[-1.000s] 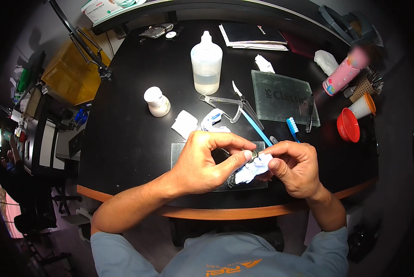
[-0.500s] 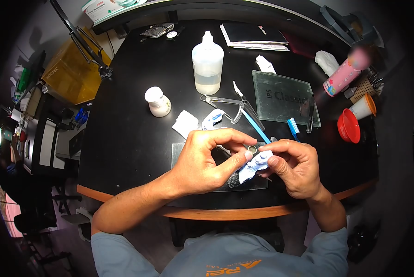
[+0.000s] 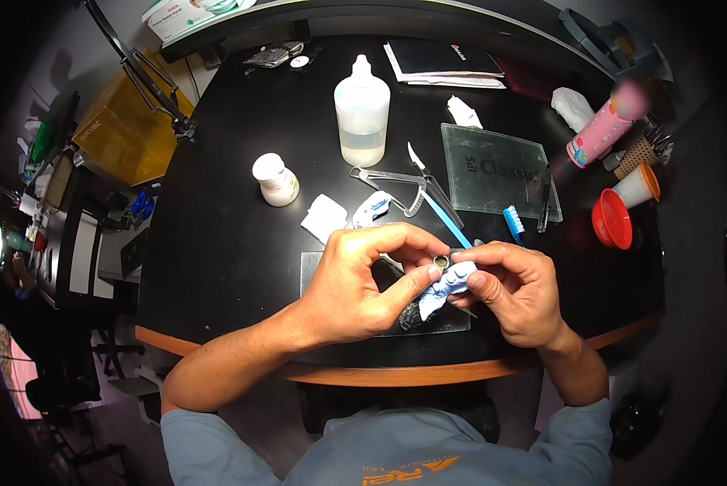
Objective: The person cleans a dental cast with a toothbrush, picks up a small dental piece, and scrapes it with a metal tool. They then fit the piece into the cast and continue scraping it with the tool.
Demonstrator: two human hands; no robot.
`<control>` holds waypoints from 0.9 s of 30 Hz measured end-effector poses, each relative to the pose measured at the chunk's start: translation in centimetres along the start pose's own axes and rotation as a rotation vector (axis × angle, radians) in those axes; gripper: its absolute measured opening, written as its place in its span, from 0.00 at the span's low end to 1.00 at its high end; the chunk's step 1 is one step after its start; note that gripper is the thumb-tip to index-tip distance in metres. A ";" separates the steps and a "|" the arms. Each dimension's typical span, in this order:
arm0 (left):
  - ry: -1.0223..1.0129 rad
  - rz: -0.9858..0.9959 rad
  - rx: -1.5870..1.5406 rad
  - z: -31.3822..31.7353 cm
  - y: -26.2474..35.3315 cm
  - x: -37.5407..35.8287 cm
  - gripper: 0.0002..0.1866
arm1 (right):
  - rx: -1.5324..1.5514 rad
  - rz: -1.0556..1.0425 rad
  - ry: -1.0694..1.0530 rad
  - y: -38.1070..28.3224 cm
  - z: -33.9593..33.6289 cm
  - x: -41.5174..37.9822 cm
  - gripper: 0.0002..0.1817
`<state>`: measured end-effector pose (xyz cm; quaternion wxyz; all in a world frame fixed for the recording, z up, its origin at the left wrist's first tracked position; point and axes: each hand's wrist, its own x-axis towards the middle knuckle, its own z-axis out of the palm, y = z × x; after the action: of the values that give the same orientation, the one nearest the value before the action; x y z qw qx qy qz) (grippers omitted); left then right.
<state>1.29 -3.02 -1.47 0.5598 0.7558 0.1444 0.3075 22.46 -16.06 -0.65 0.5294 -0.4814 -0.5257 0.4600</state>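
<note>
Between the fingertips of both hands is a pale blue dental cast (image 3: pixel 446 289) with tooth shapes along its top. My right hand (image 3: pixel 517 296) grips the cast at its right end, thumb on the near side. A small hollow metal ring-like piece (image 3: pixel 441 262) is pinched between the thumb and index finger of my left hand (image 3: pixel 367 279), right at the cast's upper edge. Below lies a dark glass slab (image 3: pixel 319 271) with a crumpled dark scrap on it, partly covered by my hands. Just beyond, a blue-and-white dental piece (image 3: pixel 372 209) rests beside a folded white tissue (image 3: pixel 325 219).
Past my hands lie a metal caliper (image 3: pixel 388 182), a blue-handled tool (image 3: pixel 446 219) and a blue toothbrush (image 3: pixel 513 221). A squeeze bottle (image 3: pixel 362 117) and small white jar (image 3: pixel 276 180) stand behind. On the right are a glass plate (image 3: pixel 493 174) and red bowl (image 3: pixel 611 221).
The cast has turned slightly in my fingers, so its tooth shapes show more. The ring-like piece has tilted a little, showing its opening. Both hands stay nearly in place.
</note>
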 end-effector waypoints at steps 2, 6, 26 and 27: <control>0.002 -0.005 -0.021 0.1 -0.1 0.0 0.11 | 0.000 -0.003 0.000 0.0 0.0 0.0 0.14; 0.003 -0.017 -0.025 0.0 -0.1 -0.1 0.11 | -0.022 -0.003 0.003 0.1 -0.1 0.0 0.13; -0.086 -0.032 -0.046 -0.5 -0.2 0.0 0.14 | -0.078 -0.037 0.038 -0.2 -0.1 0.0 0.11; -0.095 -0.038 -0.044 -0.6 -0.2 0.0 0.14 | -0.081 -0.038 0.039 -0.2 -0.1 0.0 0.11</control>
<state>0.94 -2.55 -1.54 0.5883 0.7541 0.1253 0.2637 22.52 -16.13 -0.42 0.5282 -0.5011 -0.5427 0.4188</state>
